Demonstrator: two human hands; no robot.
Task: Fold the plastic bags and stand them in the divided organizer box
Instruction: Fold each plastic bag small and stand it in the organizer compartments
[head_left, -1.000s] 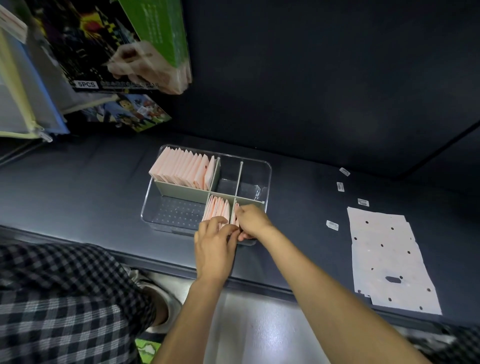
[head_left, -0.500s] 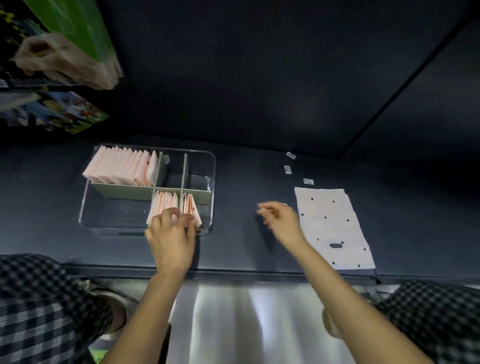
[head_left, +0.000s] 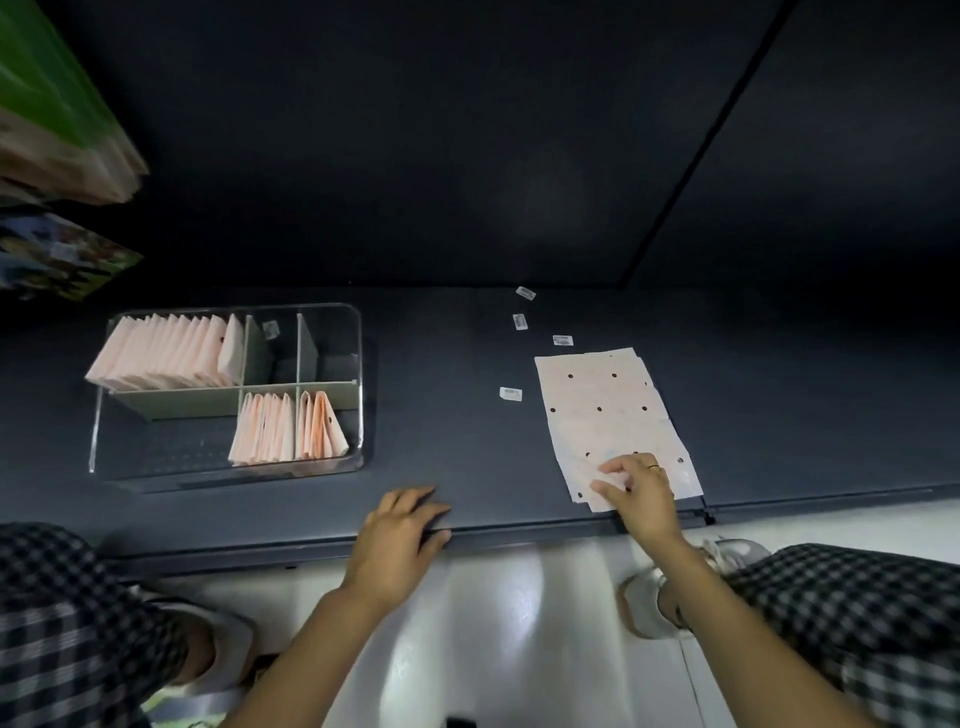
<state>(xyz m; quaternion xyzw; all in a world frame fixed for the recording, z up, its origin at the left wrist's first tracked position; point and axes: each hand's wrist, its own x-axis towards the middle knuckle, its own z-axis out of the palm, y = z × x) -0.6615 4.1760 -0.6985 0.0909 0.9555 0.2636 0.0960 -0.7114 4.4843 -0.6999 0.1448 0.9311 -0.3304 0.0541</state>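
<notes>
Right hand (head_left: 638, 488) at the worktop's (head_left: 441, 395) front edge, its grip pinching the near corner of the flat pile of plastic bags (head_left: 608, 415). Left hand (head_left: 402, 525) rests flat on the front edge, grip released. The organizer box (head_left: 358, 364) sits toward the left end, folded bags (head_left: 161, 351) standing in three compartments.

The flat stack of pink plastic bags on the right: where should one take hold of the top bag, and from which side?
Probably at the near corner of the flat bags, from the table's front edge: the stack lies flat, its sheets are offset there, and the right hand already touches that end.
</notes>
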